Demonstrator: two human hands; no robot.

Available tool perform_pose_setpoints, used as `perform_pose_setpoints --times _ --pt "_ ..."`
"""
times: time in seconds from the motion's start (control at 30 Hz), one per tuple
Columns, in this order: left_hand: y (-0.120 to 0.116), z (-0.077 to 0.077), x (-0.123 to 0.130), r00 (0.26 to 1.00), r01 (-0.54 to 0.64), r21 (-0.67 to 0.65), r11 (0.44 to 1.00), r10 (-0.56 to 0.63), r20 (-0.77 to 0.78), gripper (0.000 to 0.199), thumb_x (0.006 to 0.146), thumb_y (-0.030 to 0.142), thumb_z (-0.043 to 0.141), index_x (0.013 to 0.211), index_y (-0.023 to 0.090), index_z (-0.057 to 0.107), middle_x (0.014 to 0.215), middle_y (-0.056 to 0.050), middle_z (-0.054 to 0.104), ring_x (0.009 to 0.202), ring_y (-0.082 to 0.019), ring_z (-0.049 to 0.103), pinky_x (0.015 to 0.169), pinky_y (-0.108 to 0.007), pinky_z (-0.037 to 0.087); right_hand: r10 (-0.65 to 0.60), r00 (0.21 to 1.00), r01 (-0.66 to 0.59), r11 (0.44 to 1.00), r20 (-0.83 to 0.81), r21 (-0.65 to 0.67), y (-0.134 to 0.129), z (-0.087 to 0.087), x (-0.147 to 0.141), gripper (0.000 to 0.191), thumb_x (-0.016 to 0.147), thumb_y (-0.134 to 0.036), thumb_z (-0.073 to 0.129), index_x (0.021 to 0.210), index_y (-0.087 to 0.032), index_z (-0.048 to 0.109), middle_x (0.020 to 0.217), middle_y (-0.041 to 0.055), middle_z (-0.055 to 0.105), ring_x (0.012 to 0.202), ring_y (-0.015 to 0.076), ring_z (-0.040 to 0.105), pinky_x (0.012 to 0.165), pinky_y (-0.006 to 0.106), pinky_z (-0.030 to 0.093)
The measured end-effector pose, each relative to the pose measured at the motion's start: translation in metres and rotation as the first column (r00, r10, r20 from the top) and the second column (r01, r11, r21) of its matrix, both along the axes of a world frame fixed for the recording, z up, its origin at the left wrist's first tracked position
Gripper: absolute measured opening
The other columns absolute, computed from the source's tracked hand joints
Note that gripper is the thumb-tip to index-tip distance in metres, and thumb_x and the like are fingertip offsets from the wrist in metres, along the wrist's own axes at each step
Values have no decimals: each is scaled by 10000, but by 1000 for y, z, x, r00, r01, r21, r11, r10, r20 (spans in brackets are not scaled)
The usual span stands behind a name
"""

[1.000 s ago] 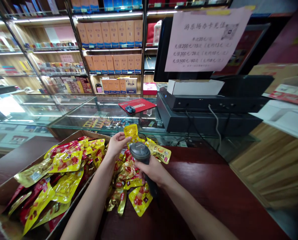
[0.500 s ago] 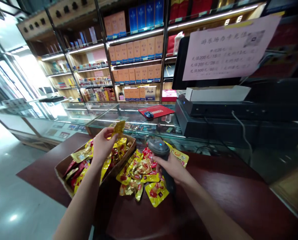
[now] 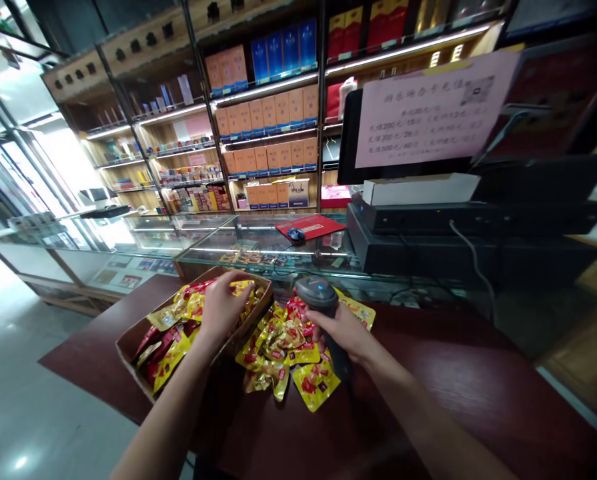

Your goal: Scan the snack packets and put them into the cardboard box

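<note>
My left hand (image 3: 223, 303) reaches into the cardboard box (image 3: 133, 363), its fingers curled around a yellow snack packet (image 3: 240, 287) near the far end. Whether that packet is clear of the others is hidden by the hand. In my right hand (image 3: 345, 327) is a dark handheld barcode scanner (image 3: 317, 293), gripped by its handle, with a blue light on top. Yellow, gold and red snack packets fill the box. More packets (image 3: 273, 343) lie in a pile between the box and the scanner, and one flat yellow packet (image 3: 315, 385) rests at the front.
Everything stands on a dark red tabletop (image 3: 428, 387). Behind it runs a glass display counter (image 3: 213, 240) with a mouse (image 3: 295, 234) on a red mat (image 3: 323, 227). At the right is a monitor with a pink paper sign (image 3: 428, 113). Shelves of boxed goods line the wall.
My left hand has lowered from above the box into it, carrying down the packet it held up. My right hand keeps the scanner in nearly the same place. The view has shifted slightly.
</note>
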State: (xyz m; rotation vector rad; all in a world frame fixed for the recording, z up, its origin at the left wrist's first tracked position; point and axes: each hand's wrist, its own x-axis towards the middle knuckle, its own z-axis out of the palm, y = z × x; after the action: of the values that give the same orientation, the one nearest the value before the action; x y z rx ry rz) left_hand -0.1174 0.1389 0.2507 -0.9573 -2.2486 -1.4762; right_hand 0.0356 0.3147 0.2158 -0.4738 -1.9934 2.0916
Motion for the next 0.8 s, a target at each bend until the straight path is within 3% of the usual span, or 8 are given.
perform_pose_setpoints --times 0.2,0.27,0.43,0.5,0.57,0.63,0.73,0.8 --pt "39 -45 19 985 138 -376 916 -167 -44 187 748 321 662 915 253 708 904 -44 719 843 -216 652 759 -293 472 -34 999 35 999 -39 2 7 -2 0 168 751 -333 625 781 -178 570 432 -39 561 325 103 496 355 208 401" --pt "42 -57 22 986 128 -528 840 -164 -20 257 739 337 666 978 246 691 954 -52 712 881 -222 650 780 -298 466 -46 998 47 999 -31 13 9 -3 -1 156 758 -325 614 769 -176 567 438 -34 564 328 105 500 358 209 404" --pt "47 -79 32 987 75 -832 550 -160 -17 337 699 409 686 978 220 672 962 -101 686 909 -259 644 748 -316 466 -29 1000 29 999 10 37 11 -4 -4 127 767 -293 591 741 -172 563 440 -24 567 320 105 500 349 204 391" --pt "51 -85 33 981 52 -859 509 -188 -52 359 671 399 708 968 202 666 995 -124 669 942 -279 632 746 -325 466 -26 1000 26 999 10 35 12 -7 -5 121 771 -286 587 721 -181 554 439 -23 568 320 105 499 347 205 392" --pt "53 -87 28 979 65 -848 527 -199 -48 389 626 376 737 962 194 667 978 -128 671 915 -286 635 732 -329 466 -36 999 36 999 20 23 13 -9 -6 123 769 -292 593 716 -189 550 445 -22 575 320 112 504 343 213 396" --pt "55 -86 17 978 166 -776 609 -200 53 343 625 363 724 922 196 681 869 -98 687 821 -258 648 699 -309 465 -48 998 48 999 34 8 14 -11 -6 120 768 -297 598 730 -194 551 444 -23 577 321 121 511 343 221 401" --pt "57 -82 -5 917 369 -464 805 -235 321 244 718 380 613 825 173 685 717 -45 671 680 -189 631 616 -250 456 -42 998 42 999 38 16 14 -10 -6 130 781 -307 589 747 -184 568 415 -28 558 318 119 505 349 216 391" --pt "63 -80 -17 837 417 -205 886 -286 466 269 744 410 576 763 153 655 654 -17 631 597 -148 590 549 -221 445 -34 999 33 999 38 30 14 -9 -6 150 789 -316 579 743 -173 574 398 -30 546 312 113 497 349 210 378"
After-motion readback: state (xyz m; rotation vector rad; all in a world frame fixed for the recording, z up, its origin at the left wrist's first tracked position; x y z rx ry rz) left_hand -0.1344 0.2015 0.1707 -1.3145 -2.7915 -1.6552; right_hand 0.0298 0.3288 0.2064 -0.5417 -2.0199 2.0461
